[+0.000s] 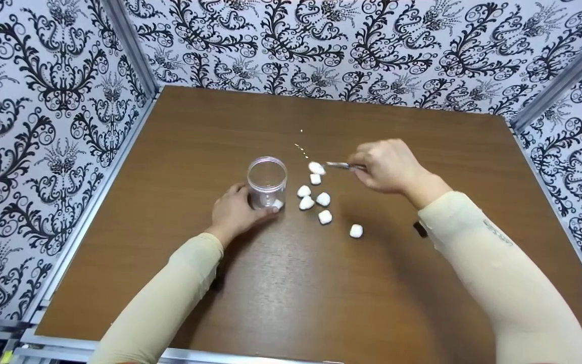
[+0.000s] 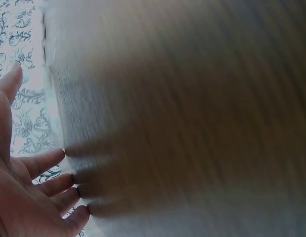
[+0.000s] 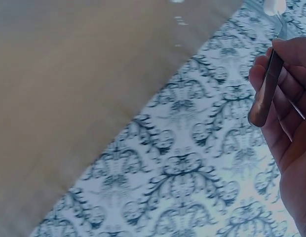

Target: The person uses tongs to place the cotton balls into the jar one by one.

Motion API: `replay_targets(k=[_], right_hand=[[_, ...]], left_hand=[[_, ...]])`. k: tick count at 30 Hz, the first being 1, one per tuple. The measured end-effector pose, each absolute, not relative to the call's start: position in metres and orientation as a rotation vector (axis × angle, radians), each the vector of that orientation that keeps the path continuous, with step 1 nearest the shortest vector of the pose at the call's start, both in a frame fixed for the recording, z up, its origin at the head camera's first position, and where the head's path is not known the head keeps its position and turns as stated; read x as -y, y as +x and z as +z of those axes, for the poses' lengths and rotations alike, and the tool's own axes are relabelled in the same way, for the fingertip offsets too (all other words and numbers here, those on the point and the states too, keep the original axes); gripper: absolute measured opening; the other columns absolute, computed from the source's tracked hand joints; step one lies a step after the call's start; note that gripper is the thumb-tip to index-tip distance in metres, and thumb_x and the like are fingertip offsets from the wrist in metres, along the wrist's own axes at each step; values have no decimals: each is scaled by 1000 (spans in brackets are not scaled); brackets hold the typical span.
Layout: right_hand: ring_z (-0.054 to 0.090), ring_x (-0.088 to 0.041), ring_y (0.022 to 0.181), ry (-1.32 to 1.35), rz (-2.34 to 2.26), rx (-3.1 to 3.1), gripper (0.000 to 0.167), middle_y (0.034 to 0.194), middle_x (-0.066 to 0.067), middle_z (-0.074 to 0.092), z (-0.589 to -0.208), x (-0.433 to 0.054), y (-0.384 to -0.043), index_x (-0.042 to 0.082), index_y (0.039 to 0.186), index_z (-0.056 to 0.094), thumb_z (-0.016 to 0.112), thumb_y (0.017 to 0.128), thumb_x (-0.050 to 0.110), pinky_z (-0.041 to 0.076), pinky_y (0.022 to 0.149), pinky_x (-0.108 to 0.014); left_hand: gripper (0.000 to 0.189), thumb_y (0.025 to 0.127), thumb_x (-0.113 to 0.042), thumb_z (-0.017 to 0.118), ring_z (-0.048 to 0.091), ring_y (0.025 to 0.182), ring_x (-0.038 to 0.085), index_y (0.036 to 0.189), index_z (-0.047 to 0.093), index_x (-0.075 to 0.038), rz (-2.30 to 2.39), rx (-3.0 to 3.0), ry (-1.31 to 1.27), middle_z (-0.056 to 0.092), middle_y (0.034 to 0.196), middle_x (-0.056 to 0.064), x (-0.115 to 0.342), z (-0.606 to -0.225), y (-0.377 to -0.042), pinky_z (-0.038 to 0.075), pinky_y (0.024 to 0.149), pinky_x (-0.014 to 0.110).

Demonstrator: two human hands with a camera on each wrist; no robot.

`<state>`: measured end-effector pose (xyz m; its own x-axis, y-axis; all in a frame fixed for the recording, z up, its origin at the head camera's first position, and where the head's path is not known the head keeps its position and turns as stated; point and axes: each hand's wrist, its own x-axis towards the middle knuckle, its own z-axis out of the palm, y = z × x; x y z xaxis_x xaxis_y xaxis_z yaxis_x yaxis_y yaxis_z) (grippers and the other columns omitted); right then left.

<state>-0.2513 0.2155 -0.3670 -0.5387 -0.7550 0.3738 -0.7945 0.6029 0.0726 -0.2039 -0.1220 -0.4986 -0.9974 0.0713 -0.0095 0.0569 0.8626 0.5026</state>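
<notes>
My left hand (image 1: 235, 211) holds the lower side of a clear jar (image 1: 267, 174) with no lid on it, thumb in front and fingers behind. A white cotton ball (image 1: 278, 204) shows low in the jar. In the left wrist view my left hand (image 2: 32, 185) has its fingers apart, and the jar is hard to make out. My right hand (image 1: 387, 164) pinches metal tweezers (image 3: 267, 91), whose bent tips meet a cotton ball (image 3: 275, 6). Seen from the head, that cotton ball (image 1: 316, 168) is beside another one (image 1: 315, 179).
Several more cotton balls (image 1: 324, 199) lie on the brown table (image 1: 271, 293) right of the jar. One cotton ball (image 1: 356, 231) sits apart, nearer the front. Small pale specks (image 1: 300, 147) dot the wood behind them. Patterned walls (image 1: 321, 50) enclose the back and sides.
</notes>
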Motion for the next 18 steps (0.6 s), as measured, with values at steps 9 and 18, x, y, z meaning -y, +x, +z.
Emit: replay_targets(k=[9, 18], right_hand=[[60, -19, 58, 1279, 128, 2453, 14, 80, 2, 66, -355, -155, -258, 15, 94, 78, 69, 87, 23, 46, 49, -41], [59, -22, 57, 1343, 106, 2450, 11, 75, 2, 62, -367, -136, -259, 15, 88, 78, 68, 87, 19, 45, 48, -43]], left_hand=[[95, 75, -71, 71, 45, 132, 35, 143, 53, -9, 818, -2976, 70, 47, 146, 15, 120, -495, -202, 34, 105, 54], [93, 75, -71, 71, 47, 130, 34, 141, 55, -8, 820, -3000, 71, 49, 144, 15, 120, -495, -202, 35, 104, 54]])
